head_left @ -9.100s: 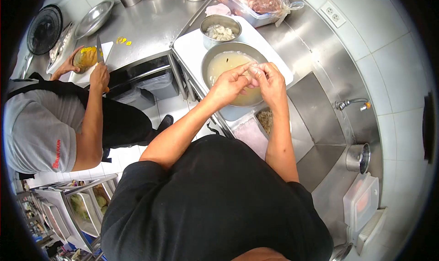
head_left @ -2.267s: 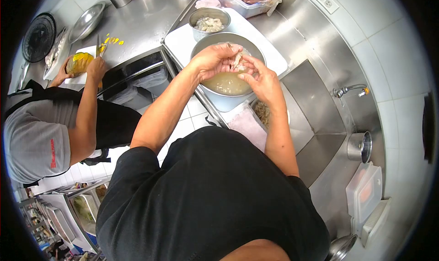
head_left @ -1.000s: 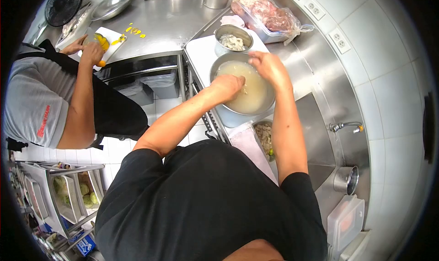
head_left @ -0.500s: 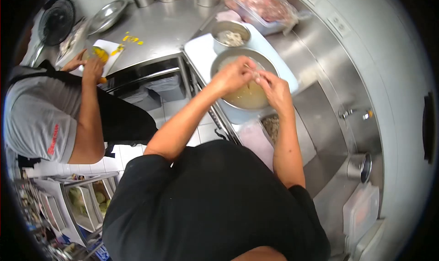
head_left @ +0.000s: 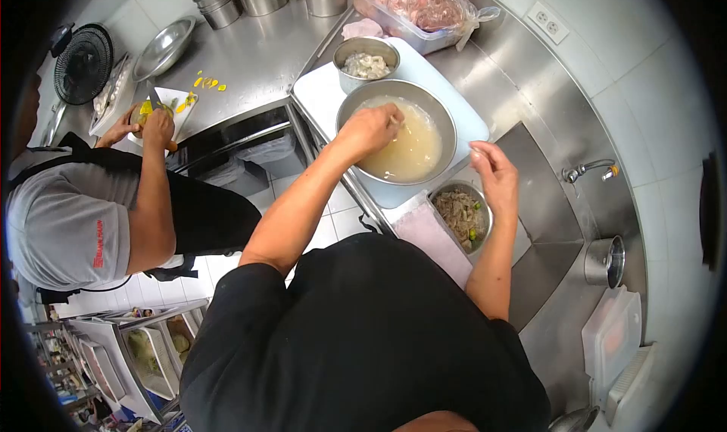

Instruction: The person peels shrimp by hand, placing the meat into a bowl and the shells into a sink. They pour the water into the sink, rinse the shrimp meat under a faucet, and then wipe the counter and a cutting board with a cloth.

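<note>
My left hand (head_left: 372,134) is over the large steel bowl (head_left: 451,133) of cloudy, yellowish liquid (head_left: 418,146). Its fingers are curled together close to the liquid; what they hold, if anything, is hidden. My right hand (head_left: 496,173) is off to the right, above the edge of a smaller steel pan (head_left: 463,216) of brownish scraps with green bits. Thumb and fingertips are pinched there, and I cannot tell what is between them. Behind the large bowl stands a steel pot (head_left: 347,57) with pale, wet pieces (head_left: 366,66) in it.
The bowls stand on a pale blue and white board (head_left: 471,121) beside a steel sink (head_left: 541,205) with a tap (head_left: 587,171). Bagged raw meat (head_left: 413,4) lies behind. At left, a co-worker's hand (head_left: 157,127) holds a knife (head_left: 154,95) over yellow-green produce on a cutting board (head_left: 182,106).
My hands were together over the large bowl and have parted. My right hand moved right and toward me, to the scrap pan; my left stayed over the liquid, slightly lower.
</note>
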The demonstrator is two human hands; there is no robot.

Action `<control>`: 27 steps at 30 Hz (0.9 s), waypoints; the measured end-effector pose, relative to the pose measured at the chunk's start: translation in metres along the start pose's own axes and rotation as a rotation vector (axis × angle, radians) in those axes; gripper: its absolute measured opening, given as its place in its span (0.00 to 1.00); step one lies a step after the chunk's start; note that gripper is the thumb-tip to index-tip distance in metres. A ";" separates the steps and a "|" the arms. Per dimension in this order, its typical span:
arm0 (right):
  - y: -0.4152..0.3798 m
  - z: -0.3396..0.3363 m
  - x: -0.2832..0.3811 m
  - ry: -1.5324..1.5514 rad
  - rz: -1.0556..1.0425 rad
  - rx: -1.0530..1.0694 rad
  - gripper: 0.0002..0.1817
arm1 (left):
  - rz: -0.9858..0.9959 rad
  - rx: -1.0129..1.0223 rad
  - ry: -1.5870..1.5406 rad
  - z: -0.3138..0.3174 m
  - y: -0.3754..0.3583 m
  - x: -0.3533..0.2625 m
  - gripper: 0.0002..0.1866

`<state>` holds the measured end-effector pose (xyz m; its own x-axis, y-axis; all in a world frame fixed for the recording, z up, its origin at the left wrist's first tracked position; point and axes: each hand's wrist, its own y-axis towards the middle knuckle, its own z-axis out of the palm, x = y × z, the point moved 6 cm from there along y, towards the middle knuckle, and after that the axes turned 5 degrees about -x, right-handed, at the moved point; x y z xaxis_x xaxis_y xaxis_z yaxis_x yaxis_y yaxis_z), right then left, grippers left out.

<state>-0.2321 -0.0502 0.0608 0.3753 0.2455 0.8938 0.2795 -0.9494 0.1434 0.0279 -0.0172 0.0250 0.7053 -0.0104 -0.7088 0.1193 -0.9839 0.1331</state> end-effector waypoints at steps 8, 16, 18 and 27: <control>-0.018 -0.016 -0.033 -0.652 -0.328 -0.166 0.17 | 0.021 0.156 0.116 0.003 -0.009 -0.031 0.10; -0.004 0.057 0.065 -0.210 -0.373 -0.036 0.13 | -0.197 0.178 -0.614 0.004 -0.013 -0.032 0.11; 0.003 0.063 0.064 -0.190 -0.371 -0.019 0.12 | -0.227 0.153 -0.609 -0.002 -0.019 -0.034 0.11; 0.010 0.068 0.060 -0.169 -0.226 0.110 0.11 | -0.190 0.155 -0.676 -0.010 -0.029 -0.035 0.12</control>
<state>-0.1467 -0.0314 0.0869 0.4320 0.4858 0.7598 0.4635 -0.8423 0.2750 0.0063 0.0138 0.0528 0.0890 0.1048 -0.9905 0.0612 -0.9931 -0.0996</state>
